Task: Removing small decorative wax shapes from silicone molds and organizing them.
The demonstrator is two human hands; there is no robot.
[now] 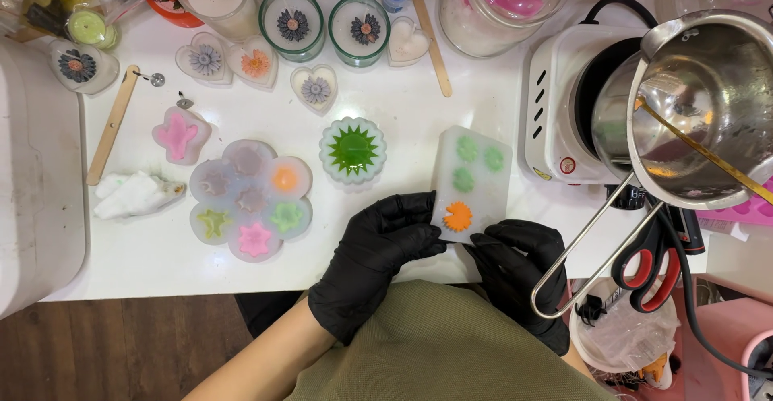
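Observation:
Both my hands wear black gloves and grip the near end of a translucent rectangular silicone mould (475, 177). The mould holds three green flower shapes at its far end and one orange flower near my fingers. My left hand (372, 260) pinches the mould's near-left corner. My right hand (519, 268) holds the near-right corner from below. The mould lies tilted on the white table (403, 103).
A flower-shaped mould (251, 200) with coloured wax shapes and a round mould (353, 150) with a green star lie left. At the right, a steel pouring pot (708, 103) sits on a white hot plate (564, 111); scissors (652, 264) beside it. Heart moulds, glass candles and wooden sticks line the back.

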